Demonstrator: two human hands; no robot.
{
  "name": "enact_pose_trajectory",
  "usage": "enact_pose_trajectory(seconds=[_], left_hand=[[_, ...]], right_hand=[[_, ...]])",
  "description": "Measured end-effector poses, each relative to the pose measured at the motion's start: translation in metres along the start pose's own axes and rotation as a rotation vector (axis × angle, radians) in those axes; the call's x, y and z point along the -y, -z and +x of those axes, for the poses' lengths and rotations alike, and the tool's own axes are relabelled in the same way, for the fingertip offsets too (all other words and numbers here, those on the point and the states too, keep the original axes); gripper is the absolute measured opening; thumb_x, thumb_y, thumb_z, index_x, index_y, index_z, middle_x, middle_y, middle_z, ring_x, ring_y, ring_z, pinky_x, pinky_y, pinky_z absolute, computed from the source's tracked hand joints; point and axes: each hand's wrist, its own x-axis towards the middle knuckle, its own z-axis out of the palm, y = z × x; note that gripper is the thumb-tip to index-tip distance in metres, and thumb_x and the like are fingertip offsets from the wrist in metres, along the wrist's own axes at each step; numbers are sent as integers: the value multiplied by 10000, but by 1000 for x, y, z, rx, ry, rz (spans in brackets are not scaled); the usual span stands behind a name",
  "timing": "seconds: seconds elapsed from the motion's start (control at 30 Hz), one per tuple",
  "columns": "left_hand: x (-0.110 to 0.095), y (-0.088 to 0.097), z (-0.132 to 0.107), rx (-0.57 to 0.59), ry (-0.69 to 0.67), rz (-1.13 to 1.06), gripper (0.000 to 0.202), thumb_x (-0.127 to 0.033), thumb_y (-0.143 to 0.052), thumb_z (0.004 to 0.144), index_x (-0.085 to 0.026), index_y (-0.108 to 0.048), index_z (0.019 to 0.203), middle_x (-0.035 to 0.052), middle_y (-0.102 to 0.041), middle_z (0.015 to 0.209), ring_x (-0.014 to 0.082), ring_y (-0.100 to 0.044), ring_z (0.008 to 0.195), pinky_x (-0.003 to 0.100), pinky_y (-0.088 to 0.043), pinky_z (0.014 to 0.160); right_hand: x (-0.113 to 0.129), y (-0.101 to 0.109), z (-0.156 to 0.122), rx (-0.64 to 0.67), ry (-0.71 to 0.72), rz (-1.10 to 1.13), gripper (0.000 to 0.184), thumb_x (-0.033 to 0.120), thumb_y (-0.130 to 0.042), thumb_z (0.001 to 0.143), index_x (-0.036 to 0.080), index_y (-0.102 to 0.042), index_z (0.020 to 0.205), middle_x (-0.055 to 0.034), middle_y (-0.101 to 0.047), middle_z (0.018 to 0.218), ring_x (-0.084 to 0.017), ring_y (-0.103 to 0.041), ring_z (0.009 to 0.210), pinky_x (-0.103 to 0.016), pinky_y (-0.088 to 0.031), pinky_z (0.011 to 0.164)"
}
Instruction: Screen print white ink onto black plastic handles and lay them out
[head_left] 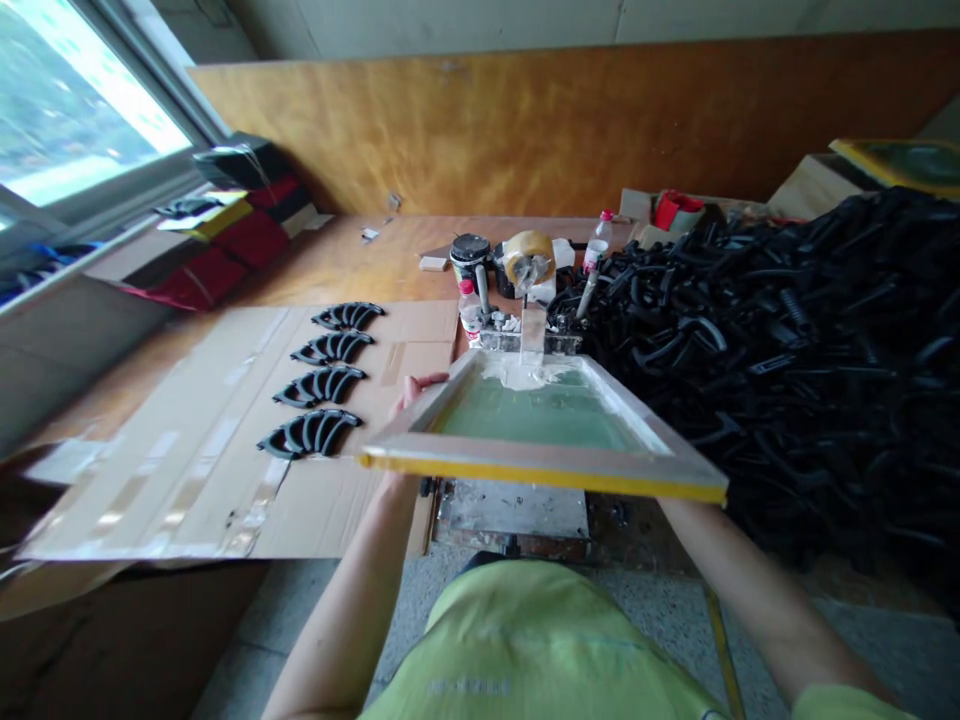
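A screen-printing frame (540,470) with a pale green mesh (532,415) is tilted up in front of me. At its far end, whitish paste or ink (525,374) lies around a clamp bracket (533,335). My left hand (411,392) is beside and partly behind the frame's left edge, fingers bent inward; whatever they hold is hidden. My right forearm goes under the frame's right side, and that hand is out of sight. Below the frame is a metal base plate (514,508). Black curved, ribbed parts (311,434) lie in a column on cardboard (202,430) to the left.
A large heap of black plastic parts (795,370) covers the right side. Behind the frame stand a tape roll (529,258), a dark-lidded tub (469,258) and bottles with red caps (598,242). Red and black boxes (251,235) sit by the window.
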Motion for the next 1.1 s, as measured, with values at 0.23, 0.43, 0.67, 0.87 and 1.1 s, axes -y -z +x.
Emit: enact_pose_trajectory(seconds=[0.23,0.43,0.67,0.87,1.1], left_hand=[[87,43,-34,263,384,193,746,-591,-652,743,-170,-527,1346,3,-655,746,135,-572,598,222,-428,533],[136,43,-33,245,332,290,690,-543,-595,805,-203,-489,1396,13,-665,802,155,-614,698,244,-464,635],[138,44,-34,243,352,309,683,-527,-573,830,-202,-466,1421,31,-681,859,150,-617,704,241,-467,628],[133,42,-35,189,361,272,679,-507,-638,780,-204,-527,1377,28,-698,846,165,-631,699,253,-485,626],[130,41,-35,229,368,229,701,-533,-610,796,-195,-491,1399,30,-699,841,155,-626,661,242,-471,583]], right_hand=[[1,20,69,-76,-199,350,531,154,-616,830,185,-523,1352,-132,-513,1373,-276,-490,1248,-433,-412,1058],[53,1,114,229,-58,360,243,118,-599,827,144,-628,1067,-131,-636,1047,-264,-544,1021,-361,-434,905],[65,3,66,300,193,311,205,30,-475,805,142,-640,858,-118,-649,894,-230,-549,912,-314,-405,787],[53,16,61,348,427,500,139,85,-542,783,189,-634,778,-49,-634,806,-200,-551,822,-290,-393,722],[66,10,45,219,314,484,229,43,-494,809,159,-671,898,-97,-651,900,-236,-549,950,-326,-421,816]])
